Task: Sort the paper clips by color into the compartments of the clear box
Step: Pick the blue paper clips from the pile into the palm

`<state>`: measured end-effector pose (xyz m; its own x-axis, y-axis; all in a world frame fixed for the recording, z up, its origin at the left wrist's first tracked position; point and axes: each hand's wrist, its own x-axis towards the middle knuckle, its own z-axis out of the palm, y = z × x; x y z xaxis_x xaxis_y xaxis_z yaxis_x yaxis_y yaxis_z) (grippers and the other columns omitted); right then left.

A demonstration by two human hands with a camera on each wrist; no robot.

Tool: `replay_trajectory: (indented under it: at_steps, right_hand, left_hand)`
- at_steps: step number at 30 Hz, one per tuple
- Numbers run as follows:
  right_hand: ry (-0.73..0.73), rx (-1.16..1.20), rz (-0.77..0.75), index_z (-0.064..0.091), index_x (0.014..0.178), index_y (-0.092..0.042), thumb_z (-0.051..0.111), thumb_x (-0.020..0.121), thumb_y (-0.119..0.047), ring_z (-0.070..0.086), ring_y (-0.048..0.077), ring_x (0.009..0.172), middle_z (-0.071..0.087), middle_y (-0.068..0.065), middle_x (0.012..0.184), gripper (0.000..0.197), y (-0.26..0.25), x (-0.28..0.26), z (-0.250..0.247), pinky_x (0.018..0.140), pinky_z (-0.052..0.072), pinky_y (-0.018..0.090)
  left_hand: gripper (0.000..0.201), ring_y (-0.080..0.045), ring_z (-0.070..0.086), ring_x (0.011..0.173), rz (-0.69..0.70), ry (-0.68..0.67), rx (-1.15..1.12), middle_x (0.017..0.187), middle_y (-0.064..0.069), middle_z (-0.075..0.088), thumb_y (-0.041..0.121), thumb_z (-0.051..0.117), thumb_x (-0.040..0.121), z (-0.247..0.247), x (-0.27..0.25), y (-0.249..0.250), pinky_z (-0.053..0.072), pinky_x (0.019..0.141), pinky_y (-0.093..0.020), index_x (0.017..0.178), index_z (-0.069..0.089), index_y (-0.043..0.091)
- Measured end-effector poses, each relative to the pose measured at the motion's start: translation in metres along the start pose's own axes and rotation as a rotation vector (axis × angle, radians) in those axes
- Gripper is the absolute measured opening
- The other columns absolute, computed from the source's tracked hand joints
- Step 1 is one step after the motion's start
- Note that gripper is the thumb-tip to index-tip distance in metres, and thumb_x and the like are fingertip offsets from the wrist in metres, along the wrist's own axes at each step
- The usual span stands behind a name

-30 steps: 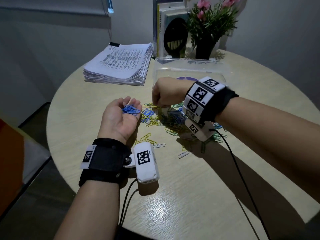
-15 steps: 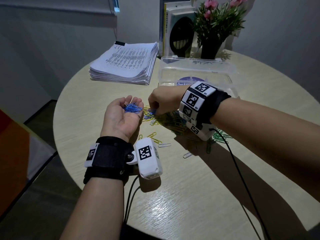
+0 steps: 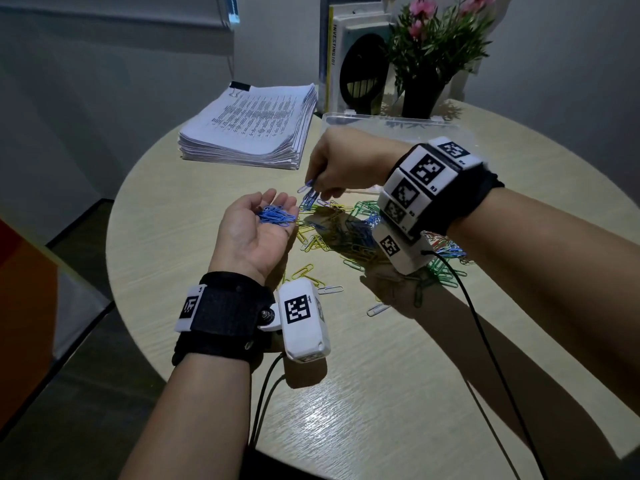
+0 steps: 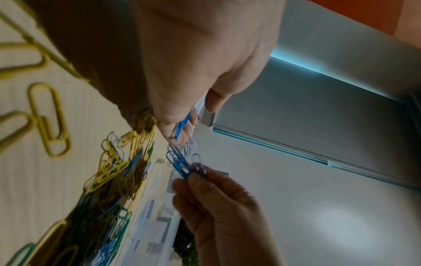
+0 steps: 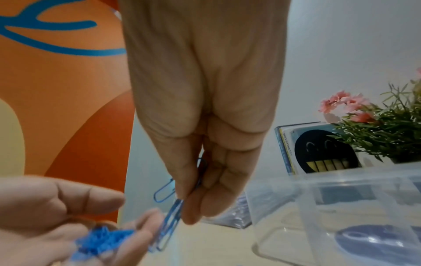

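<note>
Nearest the viewer, both forearms wear black wrist straps carrying white blocks printed with black-and-white square code markers; thin black cables trail from them across the round pale wooden table [image 3: 363,403]. The left hand [image 3: 254,230] lies palm up, fingers loosely cupped around a small heap of blue clips [image 3: 277,215] resting in the palm. Just beyond its fingertips, the right hand [image 3: 341,161] hangs knuckles up, thumb and fingers pinching a few blue paper clips [image 3: 309,195] that dangle almost touching the left fingertips. Under and behind the hands sprawls the mixed pile of clips [image 3: 349,237], yellow, green, blue and white, with some strays loose on the near side. The right wrist covers part of that pile. Farther back sits the clear box [image 3: 388,121], lid open; a round dark blue label shows through its plastic in the right wrist view. Left of it lies a thick stack of printed papers [image 3: 252,129] held by a binder clip. At the far edge stand books [image 3: 349,64], one spine reading "INVESTING 101", and a potted plant [image 3: 436,53] with pink flowers.
</note>
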<state>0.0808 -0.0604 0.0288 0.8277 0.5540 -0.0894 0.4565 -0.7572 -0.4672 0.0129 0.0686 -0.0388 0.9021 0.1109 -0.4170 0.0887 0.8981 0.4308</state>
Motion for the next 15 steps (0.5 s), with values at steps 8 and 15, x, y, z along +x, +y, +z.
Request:
replay_trajectory:
  at_steps: [8, 15]
  right_hand:
    - [0.147, 0.162, -0.082, 0.072, 0.096, 0.002, 0.062, 0.082, 0.003, 0.067, 0.023, 0.066, 0.072, 0.021, 0.083, 0.017, -0.020, 0.004, 0.005, 0.073, 0.060, 0.037]
    - [-0.013, 0.154, -0.055, 0.065, 0.111, 0.006, 0.052, 0.094, -0.001, 0.071, 0.022, 0.067, 0.071, 0.019, 0.088, 0.023, -0.018, -0.001, 0.021, 0.067, 0.061, 0.028]
  left_hand:
    - [0.033, -0.026, 0.051, 0.080, -0.010, -0.015, -0.043, 0.088, -0.019, 0.052, 0.020, 0.030, 0.102, 0.002, 0.001, -0.003, 0.046, 0.079, -0.034, 0.093, 0.051, -0.004]
    - [0.037, -0.029, 0.056, 0.091, -0.007, -0.035, -0.053, 0.101, -0.021, 0.056, 0.024, 0.024, 0.104, 0.000, 0.007, -0.003, 0.043, 0.090, -0.038, 0.120, 0.048, 0.001]
